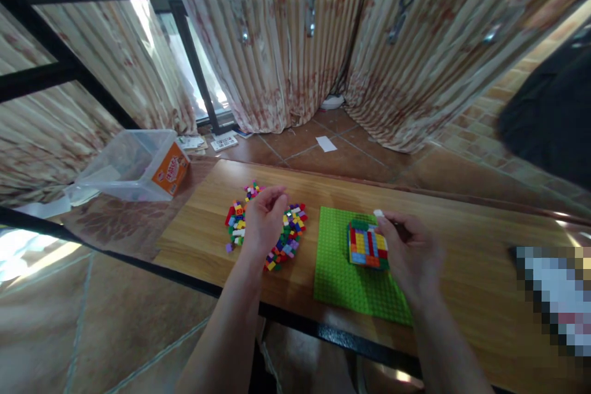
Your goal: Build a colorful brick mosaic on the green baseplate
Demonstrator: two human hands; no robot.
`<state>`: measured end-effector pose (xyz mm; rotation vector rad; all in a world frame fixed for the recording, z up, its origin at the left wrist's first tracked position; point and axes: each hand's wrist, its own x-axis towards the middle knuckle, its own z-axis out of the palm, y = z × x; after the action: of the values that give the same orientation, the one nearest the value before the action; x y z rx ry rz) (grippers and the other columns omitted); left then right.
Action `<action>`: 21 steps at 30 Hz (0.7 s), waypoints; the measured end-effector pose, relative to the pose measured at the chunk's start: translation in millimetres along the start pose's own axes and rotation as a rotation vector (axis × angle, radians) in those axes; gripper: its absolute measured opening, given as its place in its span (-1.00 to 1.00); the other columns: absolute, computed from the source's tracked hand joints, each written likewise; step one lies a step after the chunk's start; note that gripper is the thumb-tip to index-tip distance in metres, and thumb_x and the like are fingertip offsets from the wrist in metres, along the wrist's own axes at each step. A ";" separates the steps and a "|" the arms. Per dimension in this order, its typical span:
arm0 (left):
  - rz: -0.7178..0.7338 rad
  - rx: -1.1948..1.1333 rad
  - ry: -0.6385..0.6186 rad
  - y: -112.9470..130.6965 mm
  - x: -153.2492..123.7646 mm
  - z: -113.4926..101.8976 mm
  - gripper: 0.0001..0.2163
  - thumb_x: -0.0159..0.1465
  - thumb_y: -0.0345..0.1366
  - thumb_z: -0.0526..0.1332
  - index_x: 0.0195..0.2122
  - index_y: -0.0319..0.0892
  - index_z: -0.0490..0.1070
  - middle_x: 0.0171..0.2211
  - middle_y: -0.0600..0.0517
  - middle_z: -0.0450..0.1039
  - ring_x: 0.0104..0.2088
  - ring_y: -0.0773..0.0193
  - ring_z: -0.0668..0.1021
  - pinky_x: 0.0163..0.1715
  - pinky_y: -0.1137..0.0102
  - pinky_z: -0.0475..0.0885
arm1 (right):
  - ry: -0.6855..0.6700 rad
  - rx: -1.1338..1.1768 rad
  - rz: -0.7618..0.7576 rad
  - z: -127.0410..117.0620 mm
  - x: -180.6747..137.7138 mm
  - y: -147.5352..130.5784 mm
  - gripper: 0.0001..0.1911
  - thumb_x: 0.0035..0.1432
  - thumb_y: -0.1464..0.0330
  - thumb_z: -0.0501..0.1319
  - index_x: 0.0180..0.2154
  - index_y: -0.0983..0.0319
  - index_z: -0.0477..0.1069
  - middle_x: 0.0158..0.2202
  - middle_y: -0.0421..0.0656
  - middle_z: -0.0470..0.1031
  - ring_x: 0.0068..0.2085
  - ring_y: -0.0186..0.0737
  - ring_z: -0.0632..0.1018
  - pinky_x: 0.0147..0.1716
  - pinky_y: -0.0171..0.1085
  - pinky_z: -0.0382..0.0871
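Observation:
My right hand (415,252) pinches a small white toy brick (378,213) between thumb and fingertips, above the far right edge of a square built of bricks (363,245). That build has a multicoloured top of red, yellow, blue and orange pieces and sits on a green studded baseplate (333,277). My left hand (264,221) hovers over a pile of loose coloured bricks (294,234), thumb and fingers drawn together. Whatever those fingers hold, if anything, is hidden. Part of the pile is covered by this hand and wrist.
The wooden table (194,240) has a dark front edge. Beyond its left end stands a clear plastic bin (124,163) with an orange label. A blurred-out flat object (558,295) lies at the right. Curtains (286,61) hang behind, and a dark shape (549,104) stands at far right.

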<state>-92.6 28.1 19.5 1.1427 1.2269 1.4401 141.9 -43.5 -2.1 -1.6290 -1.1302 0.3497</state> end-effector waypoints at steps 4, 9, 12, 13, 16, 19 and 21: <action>-0.003 0.017 0.135 6.6 9.0 -16.6 -0.77 0.11 -0.30 0.29 -0.21 -0.26 0.53 -0.39 0.02 0.57 -0.41 0.37 0.54 -0.35 0.47 0.43 | -0.119 -0.032 -0.090 10.8 -15.4 -13.0 -0.73 0.21 0.14 0.21 -0.20 0.17 0.54 -0.31 -0.12 0.58 -0.30 -0.16 0.57 -0.28 -0.17 0.43; -0.005 0.020 0.137 8.6 7.9 -22.4 -0.77 0.11 -0.29 0.29 -0.21 -0.24 0.54 -0.36 0.01 0.58 -0.38 0.35 0.55 -0.33 0.46 0.43 | -0.365 -0.119 -0.322 45.5 -47.0 -31.8 -0.79 0.28 0.26 0.13 -0.22 0.14 0.53 -0.25 -0.13 0.58 -0.22 -0.17 0.57 -0.21 -0.19 0.43; 0.004 0.022 0.127 8.1 5.9 -23.8 -0.77 0.12 -0.30 0.28 -0.20 -0.24 0.54 -0.33 -0.01 0.59 -0.36 0.33 0.57 -0.31 0.45 0.44 | -0.423 -0.263 -0.361 62.6 -57.5 -32.1 -0.77 0.31 0.31 0.08 -0.21 0.15 0.52 -0.24 -0.12 0.58 -0.25 -0.16 0.57 -0.26 -0.19 0.41; 0.005 0.023 0.125 8.4 5.8 -25.1 -0.77 0.13 -0.30 0.27 -0.20 -0.24 0.54 -0.33 -0.01 0.59 -0.35 0.33 0.57 -0.30 0.45 0.44 | -0.429 -0.297 -0.361 66.3 -58.8 -31.0 -0.76 0.31 0.32 0.07 -0.20 0.15 0.52 -0.24 -0.11 0.58 -0.26 -0.15 0.57 -0.27 -0.19 0.41; -0.002 0.014 0.133 11.0 7.4 -32.1 -0.78 0.13 -0.30 0.26 -0.20 -0.24 0.54 -0.35 -0.01 0.60 -0.36 0.33 0.57 -0.30 0.45 0.45 | -0.458 -0.299 -0.361 72.8 -59.3 -27.9 -0.77 0.31 0.32 0.08 -0.20 0.19 0.51 -0.24 -0.10 0.59 -0.24 -0.14 0.58 -0.24 -0.18 0.41; 0.004 0.010 0.171 13.9 11.5 -44.6 -0.76 0.14 -0.29 0.27 -0.19 -0.24 0.53 -0.36 -0.02 0.59 -0.38 0.33 0.57 -0.31 0.44 0.45 | -0.481 -0.251 -0.351 75.7 -58.9 -26.8 -0.78 0.29 0.32 0.09 -0.20 0.20 0.51 -0.23 -0.10 0.60 -0.22 -0.14 0.59 -0.19 -0.17 0.42; 0.012 0.045 0.196 14.5 14.4 -56.9 -0.75 0.14 -0.28 0.26 -0.17 -0.25 0.54 -0.35 -0.01 0.60 -0.41 0.34 0.56 -0.34 0.45 0.44 | -0.480 -0.239 -0.342 76.9 -58.8 -26.4 -0.78 0.29 0.31 0.10 -0.21 0.20 0.51 -0.23 -0.09 0.60 -0.21 -0.13 0.60 -0.18 -0.16 0.42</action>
<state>-151.9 31.5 30.6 1.0588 1.3962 1.5696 44.6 -46.0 -26.8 -1.5562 -1.8448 0.4042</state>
